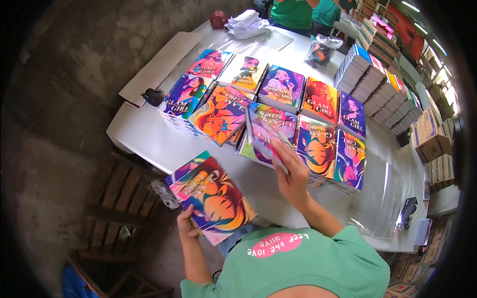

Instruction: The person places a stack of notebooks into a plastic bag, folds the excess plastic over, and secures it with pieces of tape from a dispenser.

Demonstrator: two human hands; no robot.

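My left hand [187,223] grips the lower left edge of a spiral notebook [218,206] with a colourful illustrated cover, held off the table's near edge; edges under it suggest more than one. Over the front row, my right hand [292,171] is closed on the near edge of another spiral notebook [259,136], which tilts above a stack. Beneath it shows part of a pink and purple notebook [283,124]. Left of it stands a stack topped by an orange and purple notebook [218,115]; to its right is one with an orange face cover [316,148].
More notebook stacks fill the white table [144,141], with tall piles [367,79] at the right. A black tape dispenser [408,211] lies near the right edge. Also there: a plastic bag [322,49], cardboard boxes [430,134], a wooden chair [119,193] and people in green [293,15] across the table.
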